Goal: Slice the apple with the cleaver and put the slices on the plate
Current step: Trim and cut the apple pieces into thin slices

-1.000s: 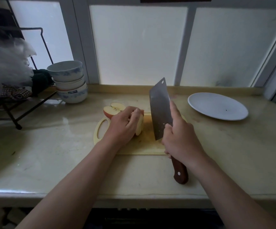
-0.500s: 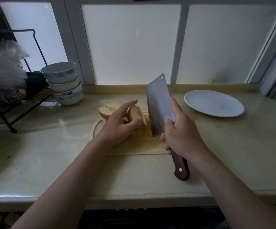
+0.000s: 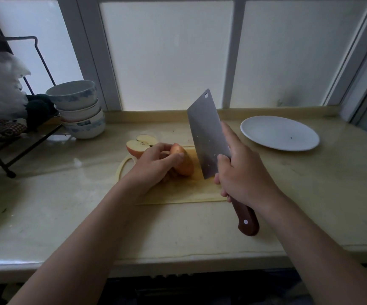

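Note:
A piece of red apple (image 3: 182,160) sits skin-side out on the yellow cutting board (image 3: 184,190), and my left hand (image 3: 156,166) pinches it between thumb and fingers. To its right, my right hand (image 3: 242,172) grips the cleaver (image 3: 207,137) by its wooden handle, with the forefinger laid along the blade. The blade stands raised and tilted, its tip pointing up toward the window, a short gap away from the apple piece. Two more cut apple pieces (image 3: 141,144) lie flesh-up at the board's far left corner. A white plate (image 3: 279,133) rests at the back right, holding nothing.
Stacked blue-and-white bowls (image 3: 79,111) stand at the back left beside a black wire rack (image 3: 13,128) with cloths. Frosted window panes run along the back of the stone counter (image 3: 310,194). The counter's front edge is near me.
My left hand has turned the apple piece from cut-face out to skin-side out and now pinches it on the board. The cleaver stays raised in my right hand, barely moved.

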A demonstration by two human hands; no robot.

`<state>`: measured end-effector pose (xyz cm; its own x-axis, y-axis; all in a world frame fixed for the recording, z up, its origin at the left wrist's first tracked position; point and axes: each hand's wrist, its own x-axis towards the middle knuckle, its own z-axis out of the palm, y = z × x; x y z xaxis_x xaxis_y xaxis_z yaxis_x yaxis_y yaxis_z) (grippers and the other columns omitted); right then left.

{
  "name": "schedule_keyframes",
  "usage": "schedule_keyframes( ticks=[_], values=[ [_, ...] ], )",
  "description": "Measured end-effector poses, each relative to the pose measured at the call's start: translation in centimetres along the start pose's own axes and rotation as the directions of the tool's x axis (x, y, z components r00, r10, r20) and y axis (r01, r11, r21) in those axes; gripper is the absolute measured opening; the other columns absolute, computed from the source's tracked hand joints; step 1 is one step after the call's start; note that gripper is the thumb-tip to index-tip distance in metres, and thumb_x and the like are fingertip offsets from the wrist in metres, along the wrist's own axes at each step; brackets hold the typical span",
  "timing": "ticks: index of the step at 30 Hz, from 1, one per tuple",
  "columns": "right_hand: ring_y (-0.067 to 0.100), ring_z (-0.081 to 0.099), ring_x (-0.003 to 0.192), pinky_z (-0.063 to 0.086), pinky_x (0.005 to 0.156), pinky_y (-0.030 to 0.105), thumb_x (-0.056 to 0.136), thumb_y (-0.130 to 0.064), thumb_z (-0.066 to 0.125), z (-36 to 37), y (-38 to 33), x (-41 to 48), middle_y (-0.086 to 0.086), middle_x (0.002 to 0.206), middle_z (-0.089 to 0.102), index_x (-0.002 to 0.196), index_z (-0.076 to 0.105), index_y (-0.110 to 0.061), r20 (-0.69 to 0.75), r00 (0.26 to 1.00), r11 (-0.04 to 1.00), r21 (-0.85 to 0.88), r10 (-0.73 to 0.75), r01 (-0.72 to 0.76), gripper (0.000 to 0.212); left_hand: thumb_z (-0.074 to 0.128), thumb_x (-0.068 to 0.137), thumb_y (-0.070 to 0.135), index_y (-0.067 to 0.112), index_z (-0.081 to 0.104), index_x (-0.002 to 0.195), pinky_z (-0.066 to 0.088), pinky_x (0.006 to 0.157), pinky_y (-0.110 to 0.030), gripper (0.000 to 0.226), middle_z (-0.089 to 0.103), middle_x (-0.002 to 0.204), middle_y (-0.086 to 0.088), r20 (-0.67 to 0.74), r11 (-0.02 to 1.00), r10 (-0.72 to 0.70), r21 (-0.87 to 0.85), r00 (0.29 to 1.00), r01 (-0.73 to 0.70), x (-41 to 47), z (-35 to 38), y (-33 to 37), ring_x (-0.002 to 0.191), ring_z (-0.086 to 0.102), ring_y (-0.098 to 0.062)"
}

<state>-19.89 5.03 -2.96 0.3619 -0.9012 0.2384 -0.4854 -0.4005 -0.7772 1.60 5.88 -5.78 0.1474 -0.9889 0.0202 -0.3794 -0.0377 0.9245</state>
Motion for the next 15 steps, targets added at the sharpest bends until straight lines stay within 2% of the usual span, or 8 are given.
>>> schedule_keyframes(
  ticks=[3, 6, 9, 11, 15],
  values=[
    [0.033, 0.067, 0.061, 0.06, 0.055, 0.052, 0.107, -0.016, 0.041, -0.12, -0.45, -0.26, 0.014, 0.079, 0.068, 0.164, 0.011, -0.049, 0.005, 1.0, 0.999, -0.044, -0.013, 0.013, 0.072, 0.053, 0.101, 0.041, 0.021, 0.048, 0.144, 0.047, 0.062, -0.014, 0.047, 0.058, 0.111, 0.009, -0.028, 0.997, 0.023, 0.072, 0.999, -0.021, 0.26, 0.11, -0.25, 0.093, 0.059, -0.012],
    [0.031, 0.068, 0.065, 0.06, 0.059, 0.052, 0.107, -0.016, 0.042, -0.06, -0.67, -0.23, 0.014, 0.078, 0.067, 0.165, 0.01, -0.045, -0.004, 0.999, 0.996, -0.084, -0.044, 0.044, 0.073, 0.05, 0.101, 0.046, 0.033, 0.041, 0.144, 0.048, 0.06, -0.015, 0.045, 0.056, 0.113, 0.009, -0.077, 0.998, 0.025, 0.053, 0.997, -0.021, 0.22, 0.21, -0.28, 0.089, 0.06, -0.011],
    [0.028, 0.066, 0.063, 0.061, 0.062, 0.051, 0.106, -0.015, 0.042, 0.03, -0.8, -0.08, 0.013, 0.075, 0.066, 0.166, 0.009, -0.043, -0.004, 0.998, 0.993, -0.101, -0.058, 0.057, 0.074, 0.045, 0.102, 0.05, 0.041, 0.04, 0.14, 0.048, 0.059, -0.015, 0.039, 0.059, 0.115, 0.006, -0.1, 0.992, 0.077, 0.112, 0.992, -0.065, 0.23, 0.37, -0.29, 0.078, 0.06, -0.01],
    [0.027, 0.064, 0.06, 0.061, 0.063, 0.051, 0.105, -0.014, 0.042, 0.12, -0.87, -0.02, 0.012, 0.072, 0.065, 0.166, 0.01, -0.042, -0.005, 0.998, 0.992, -0.106, -0.068, 0.067, 0.074, 0.046, 0.102, 0.051, 0.041, 0.041, 0.142, 0.051, 0.065, -0.02, 0.041, 0.06, 0.123, 0.002, -0.11, 0.99, 0.088, 0.122, 0.99, -0.074, 0.35, 0.4, -0.38, 0.085, 0.061, -0.011],
    [0.025, 0.063, 0.06, 0.061, 0.066, 0.049, 0.105, -0.014, 0.042, 0.25, -1.02, -0.05, 0.011, 0.07, 0.064, 0.166, 0.01, -0.04, -0.001, 0.997, 0.99, -0.123, -0.075, 0.074, 0.074, 0.059, 0.097, 0.047, 0.042, 0.033, 0.151, 0.054, 0.088, -0.031, 0.06, 0.05, 0.129, 0.007, -0.066, 0.981, 0.094, 0.177, 0.993, -0.081, 0.29, 0.26, -0.43, 0.11, 0.056, -0.01]
  ],
)
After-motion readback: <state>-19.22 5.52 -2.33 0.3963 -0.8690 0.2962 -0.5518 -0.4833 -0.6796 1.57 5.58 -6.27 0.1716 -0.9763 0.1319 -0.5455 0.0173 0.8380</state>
